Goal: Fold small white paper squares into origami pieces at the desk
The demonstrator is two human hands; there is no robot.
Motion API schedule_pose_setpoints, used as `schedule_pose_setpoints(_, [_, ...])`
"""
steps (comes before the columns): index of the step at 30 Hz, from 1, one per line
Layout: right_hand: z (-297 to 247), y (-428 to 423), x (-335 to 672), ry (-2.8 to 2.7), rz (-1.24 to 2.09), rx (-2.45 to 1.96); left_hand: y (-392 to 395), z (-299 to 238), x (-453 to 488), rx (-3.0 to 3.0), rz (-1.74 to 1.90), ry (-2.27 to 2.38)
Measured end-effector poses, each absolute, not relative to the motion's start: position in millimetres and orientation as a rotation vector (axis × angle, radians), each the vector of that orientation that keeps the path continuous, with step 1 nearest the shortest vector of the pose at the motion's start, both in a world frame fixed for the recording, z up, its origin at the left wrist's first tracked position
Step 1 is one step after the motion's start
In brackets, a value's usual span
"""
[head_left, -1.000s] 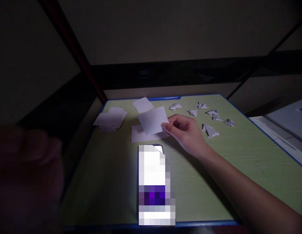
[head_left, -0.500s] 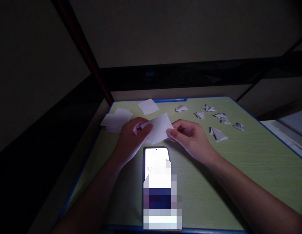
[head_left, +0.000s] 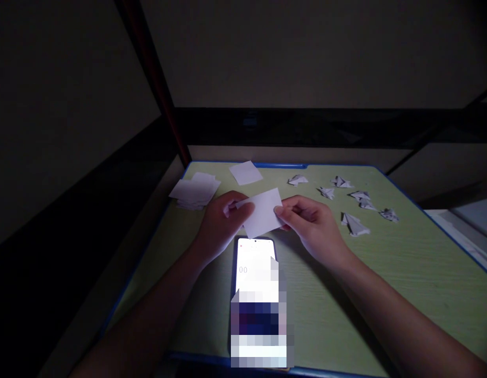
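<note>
Between both hands, just above the table, is a white sheet of paper (head_left: 263,214), tilted toward me. My left hand (head_left: 226,220) pinches its left side, thumb on top and fingers behind. The right edge is pinched by my right hand (head_left: 309,218), its thumb also on the front face. What the fingers do behind the sheet is hidden. Directly below lies a phone (head_left: 256,262) with a lit screen, its lower part blurred out. Left of my left hand sits a stack of white paper sheets (head_left: 196,190).
A single white square sheet (head_left: 245,172) lies near the far edge of the green table (head_left: 401,294). Several small folded paper pieces (head_left: 356,224) are spread over the right side. A wall stands behind the blue-edged table, and pale flat items (head_left: 474,202) lie beyond its right edge.
The held sheet has turned slightly, and its outline looks more like a rectangle now. Both hands keep their pinch. The whole view has shifted a little, so the table appears farther right.
</note>
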State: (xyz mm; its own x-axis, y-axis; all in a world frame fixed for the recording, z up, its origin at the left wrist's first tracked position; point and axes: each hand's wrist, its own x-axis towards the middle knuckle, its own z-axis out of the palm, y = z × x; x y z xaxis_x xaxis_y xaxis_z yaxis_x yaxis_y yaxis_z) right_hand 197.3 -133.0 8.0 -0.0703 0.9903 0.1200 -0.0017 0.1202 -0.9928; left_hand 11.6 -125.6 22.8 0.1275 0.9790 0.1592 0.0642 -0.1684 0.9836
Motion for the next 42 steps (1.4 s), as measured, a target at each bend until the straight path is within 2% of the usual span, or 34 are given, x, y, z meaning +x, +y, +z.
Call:
schedule_pose_setpoints(9, [7.3, -129.8, 197.8, -1.190, 1.159, -1.044, -128.5, 21.1, 20.9, 1.413, 1.038, 1.011])
schedule_pose_setpoints(21, [6.5, -129.9, 198.2, -1.153, 1.347, -0.974, -127.1, 22.4, 16.5, 1.400, 1.072, 1.022])
schedule_pose_setpoints(42, [9.6, -130.6, 198.2, -1.127, 1.462, -0.967, -123.5, 17.8, 14.0, 1.280, 1.102, 0.972])
